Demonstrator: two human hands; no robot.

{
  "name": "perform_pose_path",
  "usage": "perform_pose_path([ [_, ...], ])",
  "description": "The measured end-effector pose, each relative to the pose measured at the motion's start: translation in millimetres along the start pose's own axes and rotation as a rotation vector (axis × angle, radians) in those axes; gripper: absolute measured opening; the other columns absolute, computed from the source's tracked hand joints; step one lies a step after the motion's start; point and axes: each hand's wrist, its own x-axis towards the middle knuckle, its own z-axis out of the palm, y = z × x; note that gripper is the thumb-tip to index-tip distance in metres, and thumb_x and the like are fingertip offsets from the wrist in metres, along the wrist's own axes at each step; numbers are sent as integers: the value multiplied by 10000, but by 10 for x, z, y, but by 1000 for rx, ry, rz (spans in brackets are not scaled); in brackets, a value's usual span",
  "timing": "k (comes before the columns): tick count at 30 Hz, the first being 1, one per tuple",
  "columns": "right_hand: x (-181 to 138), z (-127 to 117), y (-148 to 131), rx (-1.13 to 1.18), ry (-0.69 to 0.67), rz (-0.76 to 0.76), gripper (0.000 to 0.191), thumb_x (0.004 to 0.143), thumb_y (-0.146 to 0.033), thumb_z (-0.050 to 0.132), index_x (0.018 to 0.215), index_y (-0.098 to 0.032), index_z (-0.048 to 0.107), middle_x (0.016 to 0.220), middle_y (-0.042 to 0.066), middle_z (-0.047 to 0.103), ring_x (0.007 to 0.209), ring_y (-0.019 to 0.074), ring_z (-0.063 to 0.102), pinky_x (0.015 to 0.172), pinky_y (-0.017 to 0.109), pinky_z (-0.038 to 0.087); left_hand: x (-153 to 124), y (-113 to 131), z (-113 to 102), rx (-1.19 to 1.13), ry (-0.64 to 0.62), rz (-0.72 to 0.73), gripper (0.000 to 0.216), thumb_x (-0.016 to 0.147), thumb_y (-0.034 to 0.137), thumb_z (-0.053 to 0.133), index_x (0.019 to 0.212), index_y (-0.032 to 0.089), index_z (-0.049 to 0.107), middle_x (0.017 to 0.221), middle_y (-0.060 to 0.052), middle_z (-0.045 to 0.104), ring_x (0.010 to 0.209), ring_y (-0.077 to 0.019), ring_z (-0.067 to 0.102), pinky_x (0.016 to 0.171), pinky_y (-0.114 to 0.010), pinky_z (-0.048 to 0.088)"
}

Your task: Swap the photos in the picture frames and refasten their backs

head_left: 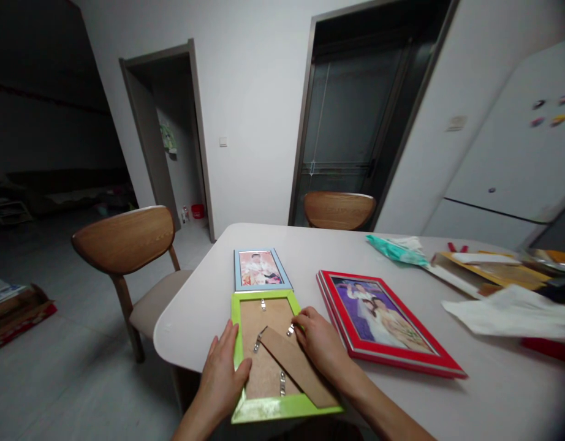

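Note:
A green picture frame [237,343] lies face down on the table, its brown backing board [250,312] showing. Several small metal clips [282,383] are set around the board, and a brown stand leg [294,364] slants across it. My left hand [220,367] grips the frame's left side, thumb on the backing and fingers along the outer edge. At the right side, the curled fingers of my right hand [319,340] pinch at a metal clip [290,329]; part of the contact is hidden by the fingers.
A blue-edged picture frame [236,269] touches the green frame's far end. On the right lie stacked red picture frames [402,362], a teal wrapper [393,250], white paper [507,312] and yellow envelopes [498,269]. Wooden chairs [126,239] stand left and behind the white table [195,318].

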Motion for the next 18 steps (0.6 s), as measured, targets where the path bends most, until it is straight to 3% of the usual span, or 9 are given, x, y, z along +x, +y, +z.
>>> perform_pose_path([
  [9,165,-18,-163,-19,51,-128,295,794,-210,381,997,-153,588,964,91,580,907,179,476,805,259,339,-10,-33,30,12,8,26,583,665,223,452,1217,57,363,1312,-141,346,1215,-218,296,1028,-398,174],
  [15,418,185,-310,-49,-1,-126,262,795,-206,370,826,-175,628,853,75,574,822,180,461,731,270,323,3,-21,29,41,-5,30,567,678,226,446,1219,77,364,1315,-124,348,1219,-203,290,1029,-401,168],
  [18,435,251,-317,-67,12,-109,265,803,-240,361,855,-189,615,891,76,548,836,192,433,702,280,310,6,-18,22,47,-17,38,564,681,222,441,1216,63,366,1316,-137,340,1220,-206,286,1028,-402,169],
])
